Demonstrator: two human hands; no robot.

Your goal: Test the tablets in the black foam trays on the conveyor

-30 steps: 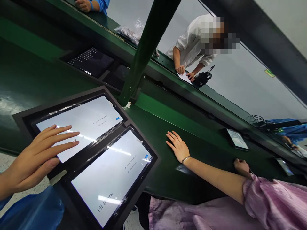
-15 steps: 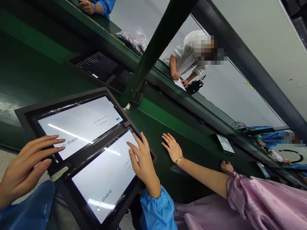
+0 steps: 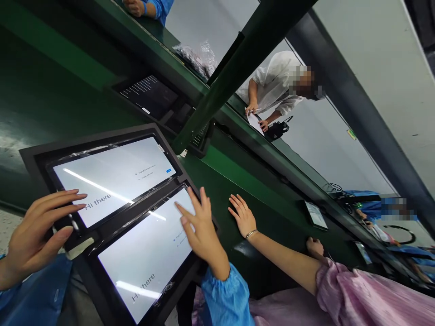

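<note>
Two tablets with lit white screens lie side by side in a black foam-like tray (image 3: 34, 155). "Hi there" and small lines of text show on both the upper tablet (image 3: 112, 170) and the lower tablet (image 3: 149, 253). My left hand (image 3: 44, 231) is open, its fingers stretched over the left end of the upper tablet. Above the right part of the lower tablet, my right hand (image 3: 202, 233) has its fingers spread and covers some of the text. Whether its fingertips touch the glass I cannot tell. Neither hand grips anything.
A dark tablet (image 3: 149, 95) in another tray lies beyond, beside a slanted green post (image 3: 217, 83). At right, a co-worker's hand (image 3: 243, 216) rests on the green bench. Across it, a person in white (image 3: 275, 74) handles paper. Clear plastic bags (image 3: 200, 56) lie there too.
The camera view has shifted slightly, so the far bench and post appear further right and lower. Both hands stay over the tablets, spread as before. The screens show the same page.
</note>
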